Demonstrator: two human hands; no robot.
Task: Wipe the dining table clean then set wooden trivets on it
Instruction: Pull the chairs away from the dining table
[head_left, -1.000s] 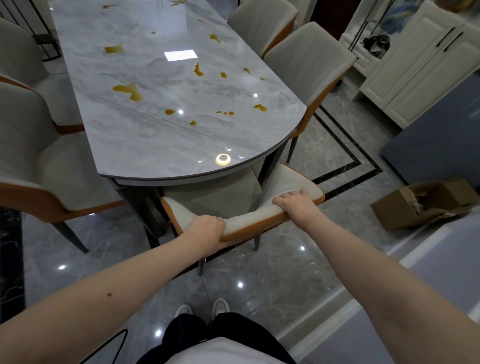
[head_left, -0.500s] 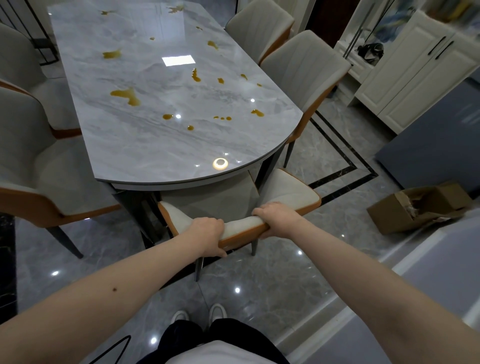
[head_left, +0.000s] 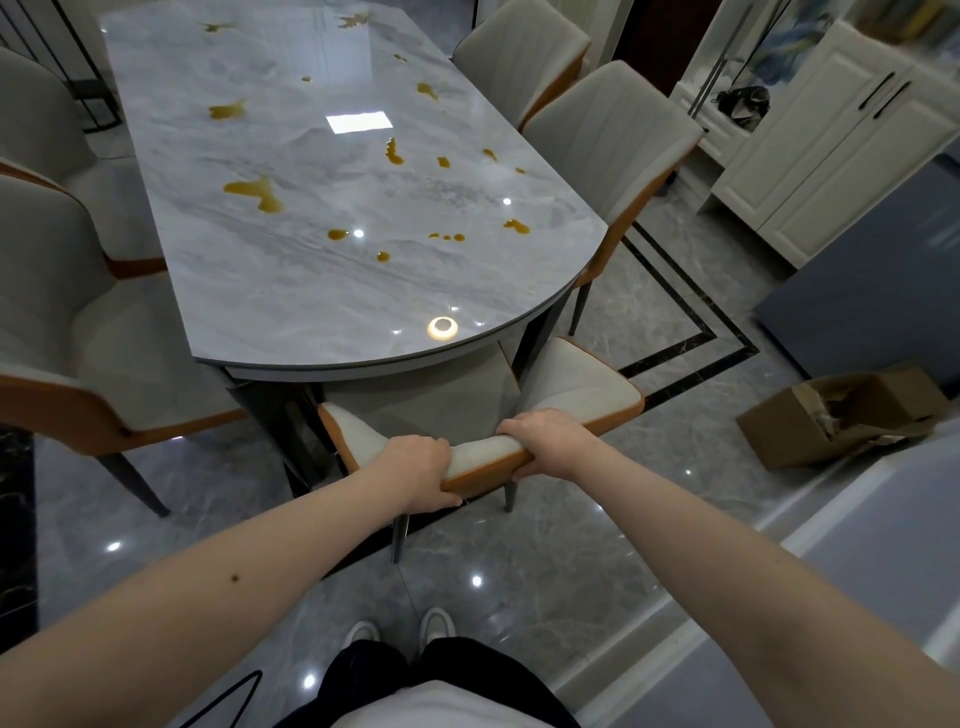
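Marble-look dining table (head_left: 322, 291) fills the upper middle of the view, its glossy grey top dotted with amber spills (head_left: 257, 193) from the far end to near the rounded near edge. No cloth and no wooden trivets are anywhere in sight, so wiping has not begun. Tucked partly under that near end stands the end chair (head_left: 576, 387), and both hands are on its curved backrest: the left hand (head_left: 418, 470) wraps over the top rim with the thumb under the orange edge, and the right hand (head_left: 550, 441) grips the rim just beside it, fingers curled over the grey upholstery. A two-handed hold at the top of the back suits shifting the chair, probably to open a way to the table's edge, though which way it is meant to go cannot be told. Four matching chairs (head_left: 602, 135) flank the long sides, two on each. Underfoot lies polished grey floor (head_left: 545, 545) with a black inlaid border. A cardboard box (head_left: 841, 415) sits open on the floor to the right, near white cabinets (head_left: 831, 156).
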